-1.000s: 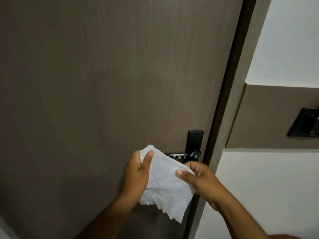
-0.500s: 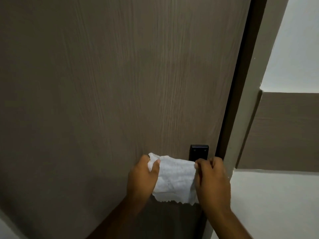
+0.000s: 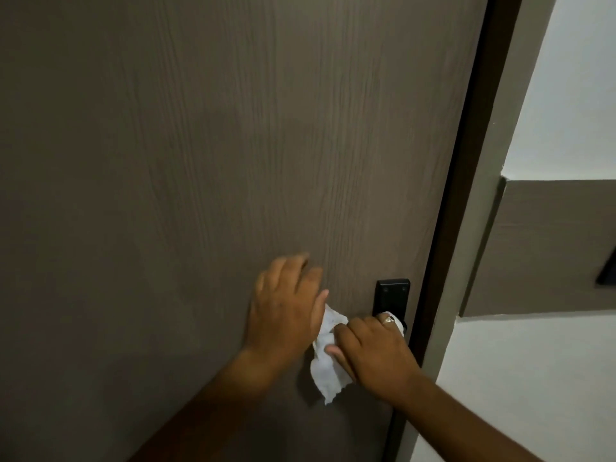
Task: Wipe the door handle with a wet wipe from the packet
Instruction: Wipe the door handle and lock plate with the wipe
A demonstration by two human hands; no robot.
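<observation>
A white wet wipe (image 3: 328,361) is wrapped over the door handle, and my right hand (image 3: 373,348) is closed around both. The lever itself is hidden under the wipe and my fingers. Only the black backplate (image 3: 391,295) of the handle shows above my knuckles. My left hand (image 3: 286,305) rests just left of the wipe with its fingers spread flat against the brown door (image 3: 233,145), holding nothing. A loose corner of the wipe hangs down below my right hand. The packet is not in view.
The dark door edge and grey frame (image 3: 466,228) run down the right side. Beyond it is a white wall with a brown panel (image 3: 550,245) and a black fitting (image 3: 608,271) at the right edge.
My left hand has let go of the wipe and moved up onto the door. My right hand has closed over the wipe on the handle, bunching it.
</observation>
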